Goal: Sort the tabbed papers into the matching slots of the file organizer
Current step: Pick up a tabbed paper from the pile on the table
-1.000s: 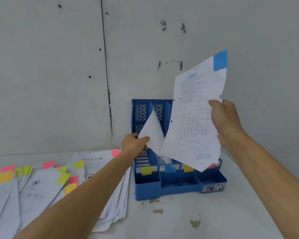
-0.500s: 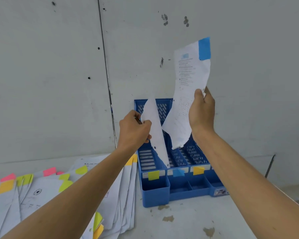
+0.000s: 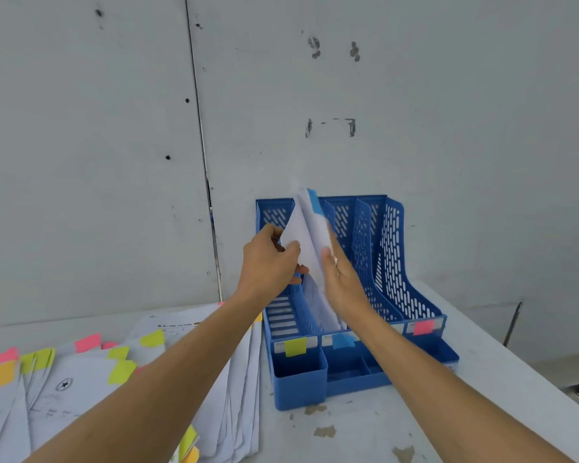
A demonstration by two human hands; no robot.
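Blue-tinged motion blur smears the top of the blue-tabbed paper (image 3: 316, 218), so its print and upper edge cannot be read. Only its blue tab (image 3: 312, 197) stands clear above the file organizer (image 3: 393, 262). The sheet's lower part drops between the dividers of the second slot from the left, behind the blue label (image 3: 342, 341), with hands and wrists covering much of it. The right forearm hides the third slot's label, while the yellow label (image 3: 295, 346) and the pink label (image 3: 423, 327) are visible.

The left hand (image 3: 268, 262) is raised in front of the first slot with its back to the camera, thumb and fingers pinching a white sheet (image 3: 294, 232) that leans left. Whether that sheet's foot stands in the same slot cannot be told.

The right hand (image 3: 343, 279) has its palm turned left and its fingers stretched straight up, flat against the blue-tabbed paper and gripping nothing. Its fingertips dissolve into the blur. Both forearms reach in from the bottom edge, which cuts them off.

At left, a fanned pile of tabbed papers (image 3: 81, 379) lies on the table (image 3: 488, 372), cropped by the frame and partly under the left forearm. The organizer stands against the wall (image 3: 448, 128).
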